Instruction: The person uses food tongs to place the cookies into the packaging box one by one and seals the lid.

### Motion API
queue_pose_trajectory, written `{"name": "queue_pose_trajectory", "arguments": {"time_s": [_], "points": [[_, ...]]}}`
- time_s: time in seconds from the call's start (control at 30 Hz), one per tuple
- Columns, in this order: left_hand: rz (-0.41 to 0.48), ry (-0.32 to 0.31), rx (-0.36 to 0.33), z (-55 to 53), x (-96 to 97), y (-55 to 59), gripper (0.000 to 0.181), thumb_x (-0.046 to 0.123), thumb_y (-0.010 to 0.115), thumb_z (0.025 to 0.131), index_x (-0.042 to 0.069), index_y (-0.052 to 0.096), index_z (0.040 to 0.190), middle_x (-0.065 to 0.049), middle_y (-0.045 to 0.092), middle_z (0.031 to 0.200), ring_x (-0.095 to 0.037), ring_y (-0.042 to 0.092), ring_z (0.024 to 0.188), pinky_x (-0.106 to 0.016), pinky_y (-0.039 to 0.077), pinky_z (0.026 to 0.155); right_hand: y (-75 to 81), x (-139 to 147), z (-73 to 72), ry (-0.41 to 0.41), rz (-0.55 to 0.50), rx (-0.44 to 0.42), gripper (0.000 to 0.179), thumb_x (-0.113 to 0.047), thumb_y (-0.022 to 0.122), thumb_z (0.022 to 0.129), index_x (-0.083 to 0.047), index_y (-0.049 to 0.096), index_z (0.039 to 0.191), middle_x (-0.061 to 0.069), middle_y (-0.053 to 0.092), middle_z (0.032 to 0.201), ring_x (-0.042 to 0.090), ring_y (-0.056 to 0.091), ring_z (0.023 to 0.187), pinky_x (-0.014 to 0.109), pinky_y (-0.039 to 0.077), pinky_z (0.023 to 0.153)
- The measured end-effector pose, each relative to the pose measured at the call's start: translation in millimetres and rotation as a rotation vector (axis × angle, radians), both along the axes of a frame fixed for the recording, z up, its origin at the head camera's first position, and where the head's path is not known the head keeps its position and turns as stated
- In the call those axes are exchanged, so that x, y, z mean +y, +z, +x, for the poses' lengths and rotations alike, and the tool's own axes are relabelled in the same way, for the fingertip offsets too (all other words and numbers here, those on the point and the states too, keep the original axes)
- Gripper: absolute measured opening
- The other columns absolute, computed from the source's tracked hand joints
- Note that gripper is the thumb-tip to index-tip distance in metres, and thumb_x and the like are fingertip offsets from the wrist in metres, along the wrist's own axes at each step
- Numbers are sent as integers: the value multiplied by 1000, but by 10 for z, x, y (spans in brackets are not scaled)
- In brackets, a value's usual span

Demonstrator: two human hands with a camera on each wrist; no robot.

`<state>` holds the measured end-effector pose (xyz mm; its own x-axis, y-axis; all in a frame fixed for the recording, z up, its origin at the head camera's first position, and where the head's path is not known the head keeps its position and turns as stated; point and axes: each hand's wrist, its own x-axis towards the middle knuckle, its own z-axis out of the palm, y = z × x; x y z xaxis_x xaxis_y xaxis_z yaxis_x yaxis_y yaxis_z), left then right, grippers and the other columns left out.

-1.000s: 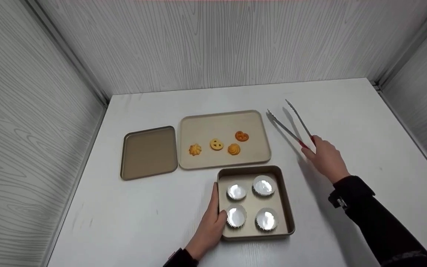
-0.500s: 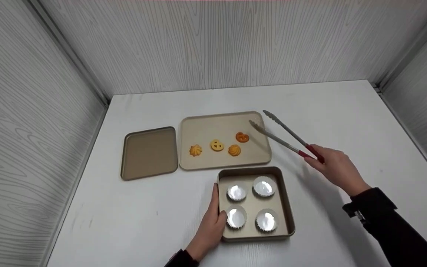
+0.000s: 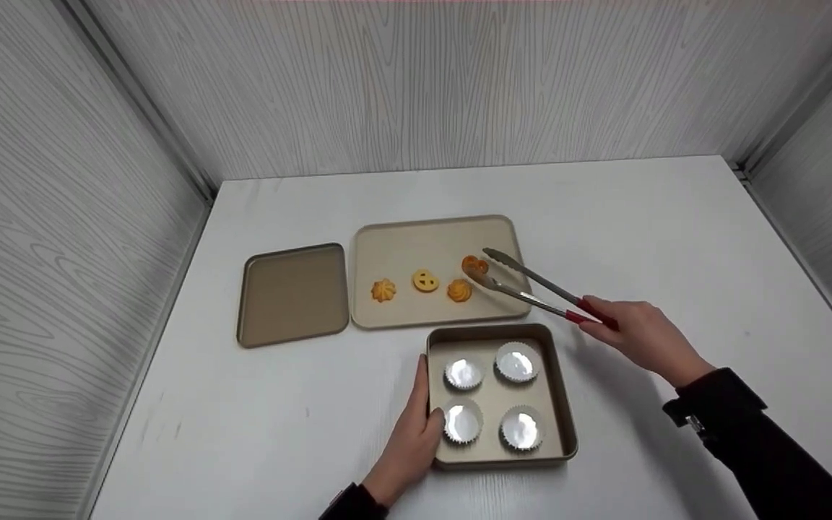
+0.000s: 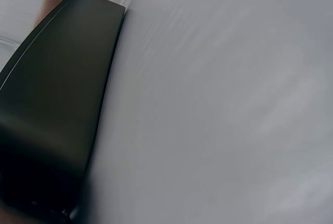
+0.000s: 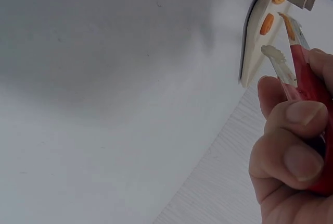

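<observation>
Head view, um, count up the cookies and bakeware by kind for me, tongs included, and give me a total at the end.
Pretzel-shaped cookies: 2
Piped cookies: 2
Shiny fluted baking cups: 4
Shallow baking trays: 2
Deep square pan: 1
Red-handled tongs: 1 pair
Total: 12

Two shallow trays [image 3: 293,296] lie at centre and left of centre, and four cookies [image 3: 459,290], two swirled and two pierced, at centre. One deep pan [image 3: 490,404] at lower centre contains four shiny cups [image 3: 517,362]. One left hand [image 3: 407,439] at lower centre and one right hand [image 3: 646,334] at right make two, plus one pair of tongs [image 3: 540,279] right of centre
</observation>
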<state>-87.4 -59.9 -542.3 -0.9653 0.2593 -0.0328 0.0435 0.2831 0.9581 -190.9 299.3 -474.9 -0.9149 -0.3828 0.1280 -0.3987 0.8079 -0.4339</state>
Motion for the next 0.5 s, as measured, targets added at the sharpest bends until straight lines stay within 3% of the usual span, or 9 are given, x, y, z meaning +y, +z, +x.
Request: {"name": "queue_pose_trajectory", "arguments": {"time_s": [0.23, 0.5], "points": [[8, -9, -20, 6, -8, -1, 77, 0, 37, 100, 6, -6, 164, -9, -3, 172, -18, 0, 156, -36, 7, 125, -42, -67, -54, 38, 55, 55, 31, -20, 72, 97, -8, 69, 125, 0, 71, 82, 13, 54, 64, 33, 45, 59], [10, -18, -13, 1, -21, -6, 77, 0, 37, 101, 5, -6, 164, -10, -2, 172, -19, 1, 156, -37, 7, 125, -55, -137, -58, 36, 50, 95, 34, -16, 73, 95, -7, 70, 128, 6, 75, 89, 19, 64, 71, 41, 52, 64]]}}
